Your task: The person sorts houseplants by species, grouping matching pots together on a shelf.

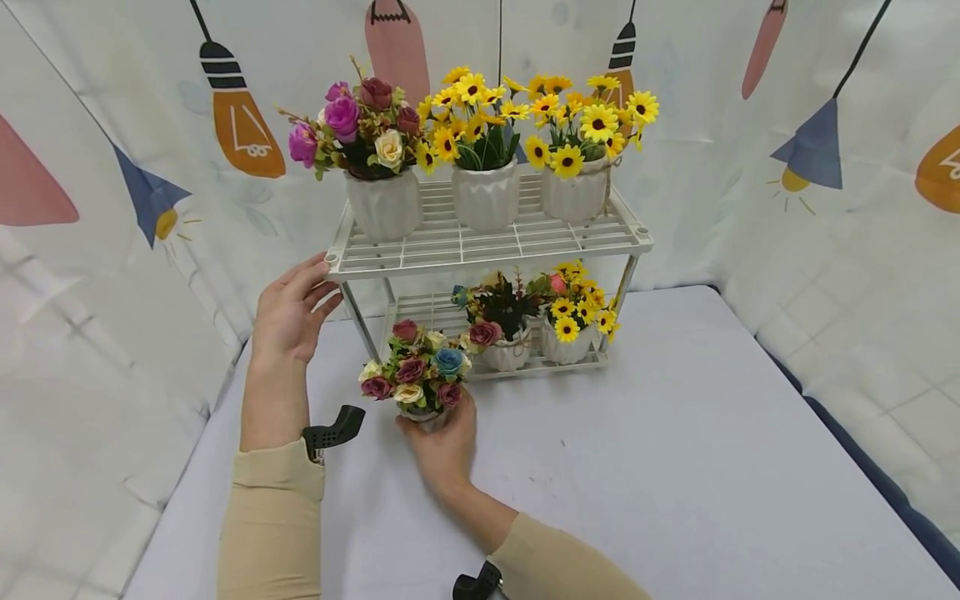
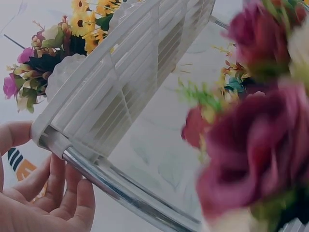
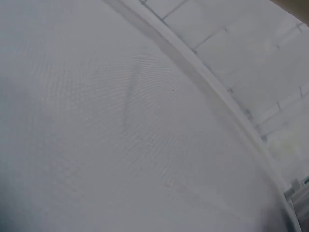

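A two-tier white wire rack [image 1: 487,250] with metal legs stands at the back of the table. My left hand [image 1: 288,312] grips its upper front-left corner; in the left wrist view the fingers [image 2: 58,186] bend around the corner by the metal leg. My right hand [image 1: 450,446] holds a small white pot [image 1: 426,417] from below and the side. Mauve, cream and blue artificial roses [image 1: 420,367] fill that pot, in front of the lower shelf's left end. Blurred roses [image 2: 256,150] loom close in the left wrist view. The right wrist view shows neither hand nor pot.
On the top shelf stand a pot of purple and cream roses [image 1: 382,204] and two pots of yellow sunflowers [image 1: 486,196] [image 1: 576,192]. Below are a dark-leaved potted plant [image 1: 508,350] and another sunflower pot [image 1: 566,346]. White cloth covers the table [image 1: 660,467]; printed curtains [image 1: 847,275] surround it.
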### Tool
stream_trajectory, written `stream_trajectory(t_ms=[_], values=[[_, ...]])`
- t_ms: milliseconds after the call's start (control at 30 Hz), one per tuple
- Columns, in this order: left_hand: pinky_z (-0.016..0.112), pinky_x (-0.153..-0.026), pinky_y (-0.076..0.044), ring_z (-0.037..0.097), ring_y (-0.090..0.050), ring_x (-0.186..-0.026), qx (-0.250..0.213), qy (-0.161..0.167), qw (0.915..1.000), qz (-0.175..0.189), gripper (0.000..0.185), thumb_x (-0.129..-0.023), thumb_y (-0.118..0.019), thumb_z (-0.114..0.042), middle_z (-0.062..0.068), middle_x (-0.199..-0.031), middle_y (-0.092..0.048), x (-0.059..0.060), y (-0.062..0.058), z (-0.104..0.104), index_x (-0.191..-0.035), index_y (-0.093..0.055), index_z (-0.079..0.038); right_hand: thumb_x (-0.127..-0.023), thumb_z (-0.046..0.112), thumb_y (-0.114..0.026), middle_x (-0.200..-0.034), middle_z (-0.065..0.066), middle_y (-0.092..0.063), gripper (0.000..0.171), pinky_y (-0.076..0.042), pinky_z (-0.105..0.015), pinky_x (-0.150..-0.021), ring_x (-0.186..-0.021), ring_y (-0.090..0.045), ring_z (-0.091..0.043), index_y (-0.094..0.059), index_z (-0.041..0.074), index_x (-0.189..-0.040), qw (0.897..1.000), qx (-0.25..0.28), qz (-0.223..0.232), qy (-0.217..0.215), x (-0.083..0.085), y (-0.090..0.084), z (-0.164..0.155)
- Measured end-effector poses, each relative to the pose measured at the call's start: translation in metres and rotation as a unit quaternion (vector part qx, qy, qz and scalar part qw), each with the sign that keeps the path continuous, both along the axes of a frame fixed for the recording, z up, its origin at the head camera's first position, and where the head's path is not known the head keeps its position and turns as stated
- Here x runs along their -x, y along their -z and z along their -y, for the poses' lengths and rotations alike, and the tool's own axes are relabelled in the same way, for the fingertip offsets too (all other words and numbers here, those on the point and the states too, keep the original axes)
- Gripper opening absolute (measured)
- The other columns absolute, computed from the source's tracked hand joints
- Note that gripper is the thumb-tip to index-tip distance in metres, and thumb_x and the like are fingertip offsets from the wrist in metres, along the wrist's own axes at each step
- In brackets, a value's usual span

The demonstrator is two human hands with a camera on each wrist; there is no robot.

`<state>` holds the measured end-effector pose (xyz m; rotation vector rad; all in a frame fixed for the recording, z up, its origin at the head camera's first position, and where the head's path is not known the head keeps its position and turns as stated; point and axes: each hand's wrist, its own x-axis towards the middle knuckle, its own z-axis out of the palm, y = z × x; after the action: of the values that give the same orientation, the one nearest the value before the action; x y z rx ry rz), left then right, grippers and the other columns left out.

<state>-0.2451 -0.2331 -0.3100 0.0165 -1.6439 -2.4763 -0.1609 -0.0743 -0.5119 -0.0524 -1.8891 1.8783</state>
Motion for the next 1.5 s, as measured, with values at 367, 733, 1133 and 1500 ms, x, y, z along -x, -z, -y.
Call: stream_trajectory(t_ms=[367,733,1133,1500], values=[[0.03,-0.091,-0.05,0.02,-0.06,-0.102,0.0,0.005,1.0,-0.007,0.019,-0.098,-0.073,-0.014,0.006,-0.115,-0.066,0.0,-0.002,0.0,-0.116,-0.073,-0.008,-0.069,0.011,-0.097,-0.137,0.005,-0.059,0.085,-0.04,-0.04,-0.113,-0.131,-0.054,-0.017,-0.053,0.014,-0.142,0.996,0.027,-0.082,-0.014,0.028,-0.026,-0.012],[0.03,-0.09,-0.05,0.02,-0.06,-0.102,-0.009,0.003,0.9999,-0.001,0.019,-0.097,-0.074,-0.014,0.007,-0.117,-0.065,0.001,0.001,0.001,-0.115,-0.074,-0.007,-0.069,0.017,-0.098,-0.129,-0.002,-0.063,0.08,-0.049,-0.038,-0.102,-0.121,-0.06,-0.019,-0.057,0.006,-0.137,0.998,-0.003,-0.046,-0.034,0.064,-0.028,-0.016],[0.03,-0.091,-0.05,0.02,-0.06,-0.103,-0.007,0.006,0.9999,-0.006,0.018,-0.099,-0.072,-0.012,0.008,-0.118,-0.065,0.001,0.001,0.001,-0.116,-0.073,-0.007,-0.072,0.01,-0.096,-0.131,-0.008,-0.063,0.078,-0.046,-0.033,-0.106,-0.125,-0.059,-0.02,-0.054,0.001,-0.138,0.998,-0.028,-0.009,-0.06,0.087,-0.03,-0.011],[0.032,-0.094,-0.048,0.021,-0.06,-0.104,-0.005,-0.006,0.9999,-0.006,0.021,-0.098,-0.073,-0.013,0.008,-0.12,-0.064,0.002,0.003,0.0,-0.118,-0.072,-0.006,-0.075,0.018,-0.095,-0.138,-0.015,-0.059,0.086,-0.042,-0.032,-0.11,-0.13,-0.056,-0.026,-0.046,-0.002,-0.143,0.991,-0.093,0.009,-0.097,0.107,-0.029,-0.017]])
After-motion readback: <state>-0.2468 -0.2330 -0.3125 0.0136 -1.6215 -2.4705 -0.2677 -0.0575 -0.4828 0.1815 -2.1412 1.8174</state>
